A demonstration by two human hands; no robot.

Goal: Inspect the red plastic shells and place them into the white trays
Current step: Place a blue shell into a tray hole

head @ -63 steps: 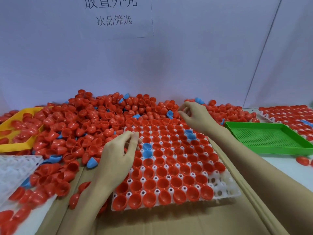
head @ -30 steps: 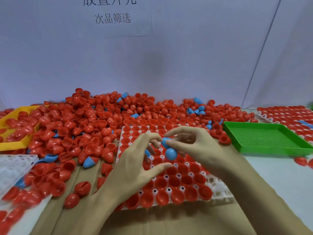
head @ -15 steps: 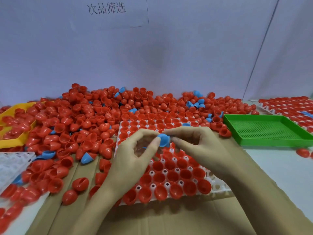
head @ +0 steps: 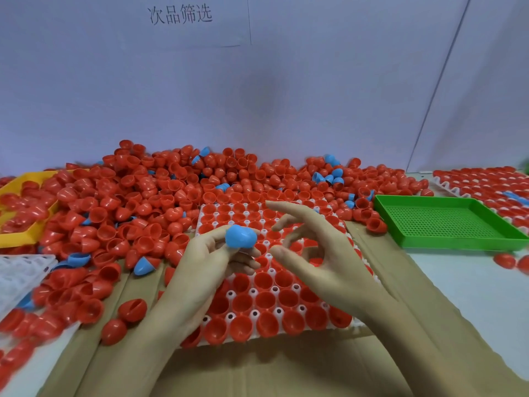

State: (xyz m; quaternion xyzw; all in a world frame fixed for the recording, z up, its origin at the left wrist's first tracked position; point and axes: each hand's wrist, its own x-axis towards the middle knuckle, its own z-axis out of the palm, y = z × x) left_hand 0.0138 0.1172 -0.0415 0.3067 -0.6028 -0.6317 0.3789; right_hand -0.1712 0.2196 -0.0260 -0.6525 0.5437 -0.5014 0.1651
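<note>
We see the white tray (head: pixel 361 325) lying on brown cardboard (head: pixel 274 371) in front of us, nearly every cup filled with red shells (head: pixel 264 300). Its far edge touches the big heap of loose red shells (head: pixel 160 193) banked against the back wall, so open room lies mainly along the near cardboard strip and on the pale tabletop (head: pixel 469 285) to the right. A green perforated tray (head: pixel 446 224) sits just right of the white one, with a narrow cardboard gap between them. At the left edge a yellow bin (head: pixel 17 239) and a second white tray (head: pixel 20 273) are cut off by the frame; at the far right another filled tray (head: pixel 486 184) is also cropped.

Our left hand (head: pixel 206 262) pinches a blue shell (head: pixel 241 236) between thumb and fingers, held above the tray's middle rows. Our right hand (head: pixel 320 253) hovers beside it with fingers spread and loosely bent, holding nothing. Both hands and forearms hide several tray cups, so we cannot tell whether those are filled. The shells at lower left are smeared with blur. A few blue shells lie scattered in the heap.

Half a second ago both hands met on the blue shell; since then the right hand has let go and drawn apart, leaving the shell with the left. The view has also tilted, so the wall sign (head: pixel 180 15) sits lower.
</note>
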